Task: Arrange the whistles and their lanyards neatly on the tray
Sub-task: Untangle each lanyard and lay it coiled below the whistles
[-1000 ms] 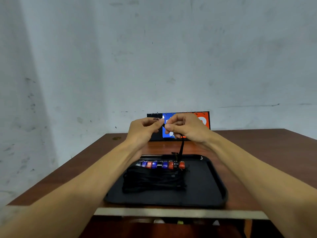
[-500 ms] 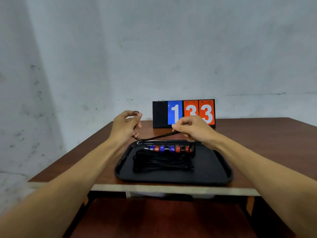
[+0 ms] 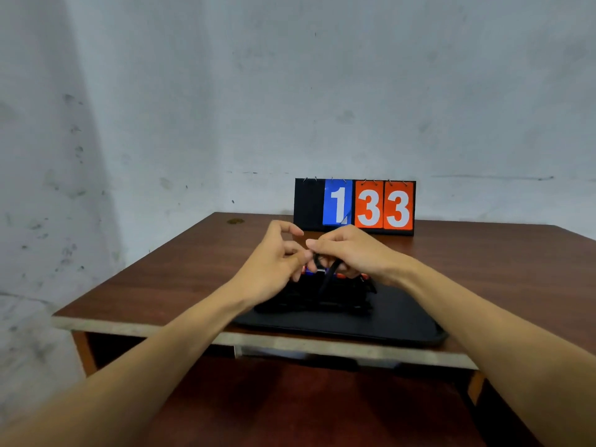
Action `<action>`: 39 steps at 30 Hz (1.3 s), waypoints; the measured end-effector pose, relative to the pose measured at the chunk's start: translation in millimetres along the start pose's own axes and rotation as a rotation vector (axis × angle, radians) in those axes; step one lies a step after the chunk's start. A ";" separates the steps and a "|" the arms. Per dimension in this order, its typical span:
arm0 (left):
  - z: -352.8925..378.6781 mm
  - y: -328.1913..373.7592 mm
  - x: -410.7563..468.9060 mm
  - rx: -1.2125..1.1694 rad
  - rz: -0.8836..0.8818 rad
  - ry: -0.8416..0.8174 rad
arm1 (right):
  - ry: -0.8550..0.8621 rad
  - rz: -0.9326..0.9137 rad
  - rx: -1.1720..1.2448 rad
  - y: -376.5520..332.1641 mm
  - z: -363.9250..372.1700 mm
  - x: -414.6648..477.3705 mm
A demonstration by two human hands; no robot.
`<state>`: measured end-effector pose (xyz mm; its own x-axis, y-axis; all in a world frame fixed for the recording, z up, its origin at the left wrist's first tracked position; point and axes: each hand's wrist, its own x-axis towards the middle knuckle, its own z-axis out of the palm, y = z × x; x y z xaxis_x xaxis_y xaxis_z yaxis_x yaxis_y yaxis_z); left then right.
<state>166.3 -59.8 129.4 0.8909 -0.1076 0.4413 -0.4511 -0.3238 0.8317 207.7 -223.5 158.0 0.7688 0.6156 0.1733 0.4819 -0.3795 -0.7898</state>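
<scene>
Two hands meet over the far part of the black rectangular plastic tray (image 3: pixel 419 333), which sits near the front edge of the brown wooden table (image 3: pixel 161 279). The right hand (image 3: pixel 354 253) has its fingers curled round a black cord lanyard (image 3: pixel 329 275), one strand dropping from it to the tray. The left hand (image 3: pixel 277 262) comes in fingertip to fingertip at the cord's loop, index finger lifted clear; whether it actually pinches the cord I cannot tell. Beneath them a row of small red and blue plastic whistles (image 3: pixel 311 271) lies partly hidden along the tray's far side, touching a bundle of black lanyards (image 3: pixel 316 295) laid out toward the person.

The step looks like gathering this last cord into folds. To do it well, keep the folds the same length as the bundle, hold light tension so the strand does not twist, and lower it beside the others without dragging the whistles out of line. Loose cord springs open, so press it flat before letting go. A flip scoreboard (image 3: pixel 354 206) stands behind, well apart from the work
</scene>
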 end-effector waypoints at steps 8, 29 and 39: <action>-7.7 -31.1 -4.1 -0.263 -0.231 0.013 | 0.191 0.070 0.237 11.6 -9.9 -2.9; -30.9 -52.3 -1.2 0.308 -0.096 -0.083 | 0.238 0.003 -0.212 71.7 -4.5 -23.4; -49.3 -67.5 -14.0 0.321 -0.125 -0.020 | 0.275 -0.009 -0.162 87.4 1.0 -29.3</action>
<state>181.6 9.9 83.7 0.9405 -0.0662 0.3332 -0.3016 -0.6144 0.7291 226.9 -274.0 83.4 0.8384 0.4183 0.3496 0.5328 -0.4934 -0.6875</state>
